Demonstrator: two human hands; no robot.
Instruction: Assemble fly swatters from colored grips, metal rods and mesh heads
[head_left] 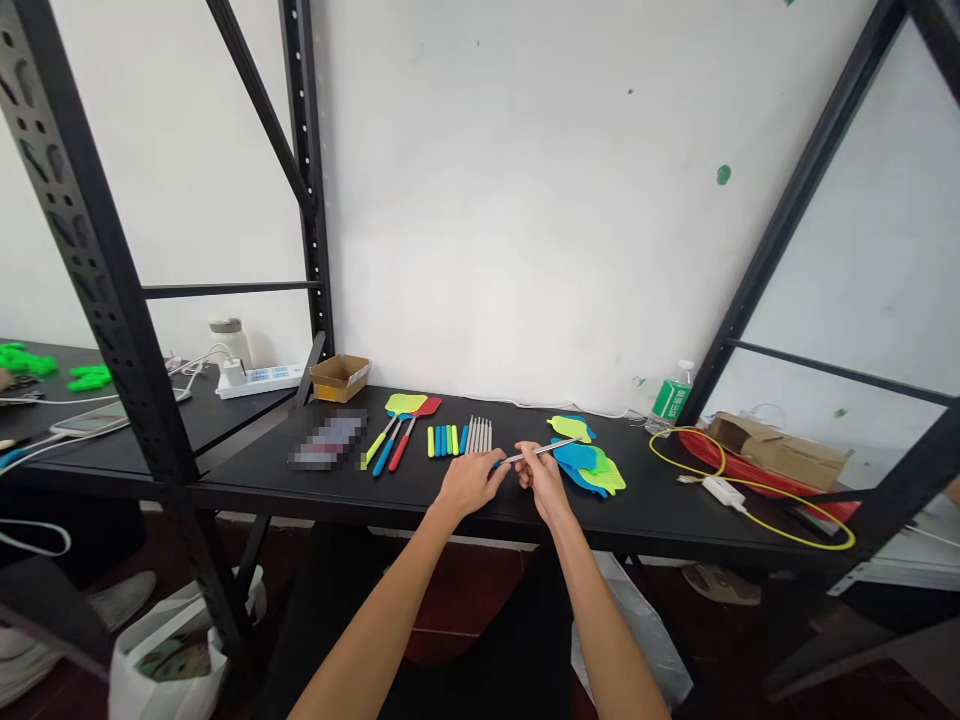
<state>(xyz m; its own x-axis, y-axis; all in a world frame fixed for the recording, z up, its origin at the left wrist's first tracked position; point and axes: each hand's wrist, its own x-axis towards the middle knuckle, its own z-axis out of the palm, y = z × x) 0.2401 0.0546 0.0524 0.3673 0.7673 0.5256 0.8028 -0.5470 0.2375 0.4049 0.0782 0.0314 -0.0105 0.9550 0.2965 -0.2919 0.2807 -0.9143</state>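
My left hand (471, 482) is closed around a small blue handle, most of it hidden by the fingers. From it a thin metal rod (553, 446) points to the right, and my right hand (538, 478) pinches that rod partway along. Beyond my left hand lie several similar metal rods (478, 434) side by side, next to a row of blue and yellow handles (442, 441). Loose blue, green and yellow fly swatter heads (576, 458) are piled just right of my right hand. Three whole fly swatters (392, 434), yellow, blue and red, lie further left.
An open cardboard box (341, 378) and a blurred-out flat item (330, 440) are at the table's left. On the right stand a green-labelled bottle (672, 398), a yellow cable (795, 503) and a brown carton (780, 452). Black rack posts (311, 200) rise on both sides.
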